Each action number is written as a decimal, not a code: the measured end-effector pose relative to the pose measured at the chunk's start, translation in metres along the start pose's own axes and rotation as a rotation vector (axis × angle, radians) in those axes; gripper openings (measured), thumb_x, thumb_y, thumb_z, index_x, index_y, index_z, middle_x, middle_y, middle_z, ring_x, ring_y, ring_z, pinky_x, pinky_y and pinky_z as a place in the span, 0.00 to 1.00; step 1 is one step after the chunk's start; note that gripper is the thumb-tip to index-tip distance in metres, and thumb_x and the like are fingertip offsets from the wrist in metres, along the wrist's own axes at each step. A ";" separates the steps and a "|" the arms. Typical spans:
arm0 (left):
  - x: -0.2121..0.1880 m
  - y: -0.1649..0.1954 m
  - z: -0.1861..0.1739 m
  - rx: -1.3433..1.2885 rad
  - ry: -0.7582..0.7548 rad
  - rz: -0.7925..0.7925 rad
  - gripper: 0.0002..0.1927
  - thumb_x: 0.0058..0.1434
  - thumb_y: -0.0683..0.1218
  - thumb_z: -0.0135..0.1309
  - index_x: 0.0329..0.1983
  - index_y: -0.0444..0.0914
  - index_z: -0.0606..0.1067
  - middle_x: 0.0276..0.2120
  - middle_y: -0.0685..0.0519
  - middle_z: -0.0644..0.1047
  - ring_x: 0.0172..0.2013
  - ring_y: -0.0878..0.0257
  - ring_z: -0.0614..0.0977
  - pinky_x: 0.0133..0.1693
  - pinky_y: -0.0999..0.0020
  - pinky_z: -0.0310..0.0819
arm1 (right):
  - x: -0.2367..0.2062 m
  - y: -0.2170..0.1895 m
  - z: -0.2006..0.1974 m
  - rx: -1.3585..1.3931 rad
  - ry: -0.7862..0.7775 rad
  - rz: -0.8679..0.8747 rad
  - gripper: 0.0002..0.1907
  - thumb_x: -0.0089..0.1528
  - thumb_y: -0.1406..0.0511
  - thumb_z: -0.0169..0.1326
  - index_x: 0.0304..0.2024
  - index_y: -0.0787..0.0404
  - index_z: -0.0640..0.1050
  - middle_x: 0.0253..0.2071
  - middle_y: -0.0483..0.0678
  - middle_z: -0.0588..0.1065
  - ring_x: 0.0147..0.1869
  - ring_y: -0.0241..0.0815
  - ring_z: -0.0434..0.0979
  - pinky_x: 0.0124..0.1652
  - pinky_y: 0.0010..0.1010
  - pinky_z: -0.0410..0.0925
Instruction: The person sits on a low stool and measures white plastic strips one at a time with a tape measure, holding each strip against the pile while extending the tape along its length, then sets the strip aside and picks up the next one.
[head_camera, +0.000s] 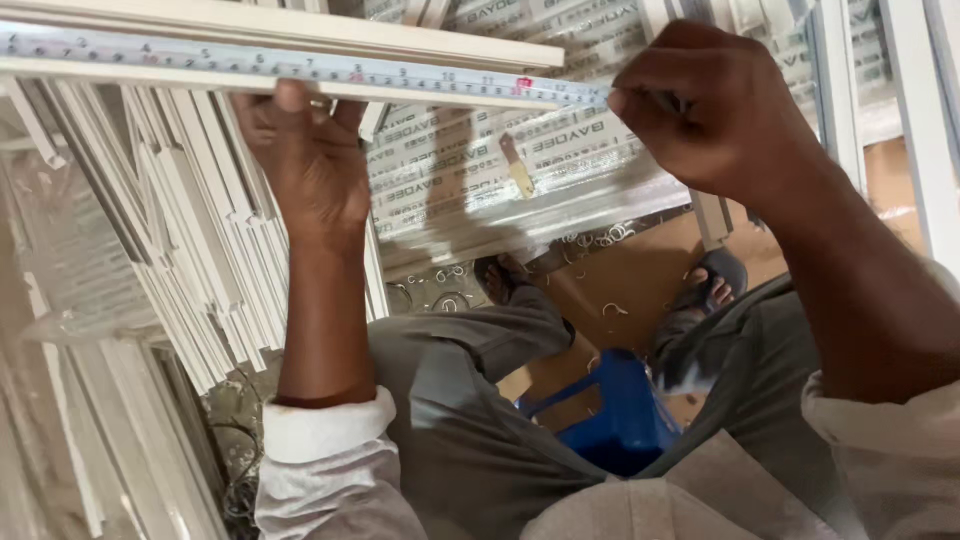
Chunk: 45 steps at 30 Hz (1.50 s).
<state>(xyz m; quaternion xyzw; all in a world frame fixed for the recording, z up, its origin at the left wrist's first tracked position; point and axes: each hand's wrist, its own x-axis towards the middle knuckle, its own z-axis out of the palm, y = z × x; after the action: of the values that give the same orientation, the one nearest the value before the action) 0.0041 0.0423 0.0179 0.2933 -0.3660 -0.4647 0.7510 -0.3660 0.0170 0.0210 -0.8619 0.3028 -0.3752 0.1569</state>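
Beneath the tape measure lie white printed-film-wrapped profiles.

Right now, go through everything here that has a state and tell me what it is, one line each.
Tape measure: pulled out, lying along the white strip.
White strip: held level across the top, tape against it.
Left hand: gripping strip and tape from below, thumb on the tape.
Right hand: closed, pinched at the tape's right end.
Blue stool: under the seated person, between the legs.
Wrapped bundle: lying flat, still in plastic.
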 end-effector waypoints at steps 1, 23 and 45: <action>-0.001 0.002 0.002 -0.009 0.010 -0.011 0.41 0.61 0.46 0.71 0.72 0.41 0.61 0.46 0.51 0.80 0.46 0.60 0.85 0.55 0.51 0.86 | 0.003 -0.003 -0.002 -0.012 0.021 -0.026 0.05 0.69 0.72 0.63 0.39 0.66 0.80 0.29 0.50 0.70 0.31 0.43 0.72 0.31 0.36 0.65; 0.001 0.012 0.014 -0.093 -0.073 -0.020 0.46 0.66 0.50 0.67 0.80 0.44 0.52 0.27 0.57 0.74 0.34 0.70 0.81 0.58 0.60 0.83 | 0.002 -0.011 0.003 -0.108 0.203 -0.111 0.04 0.71 0.71 0.63 0.43 0.63 0.79 0.38 0.50 0.73 0.42 0.50 0.75 0.39 0.39 0.67; 0.003 0.004 0.009 -0.110 -0.077 -0.025 0.45 0.66 0.51 0.66 0.80 0.44 0.54 0.25 0.57 0.75 0.34 0.69 0.81 0.59 0.59 0.83 | 0.001 -0.005 0.001 -0.109 0.180 -0.129 0.04 0.70 0.72 0.62 0.43 0.65 0.78 0.39 0.51 0.74 0.39 0.48 0.77 0.39 0.40 0.68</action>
<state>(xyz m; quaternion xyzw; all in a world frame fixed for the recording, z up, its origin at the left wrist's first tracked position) -0.0004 0.0405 0.0272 0.2379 -0.3650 -0.5043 0.7456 -0.3628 0.0205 0.0230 -0.8496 0.2797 -0.4434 0.0578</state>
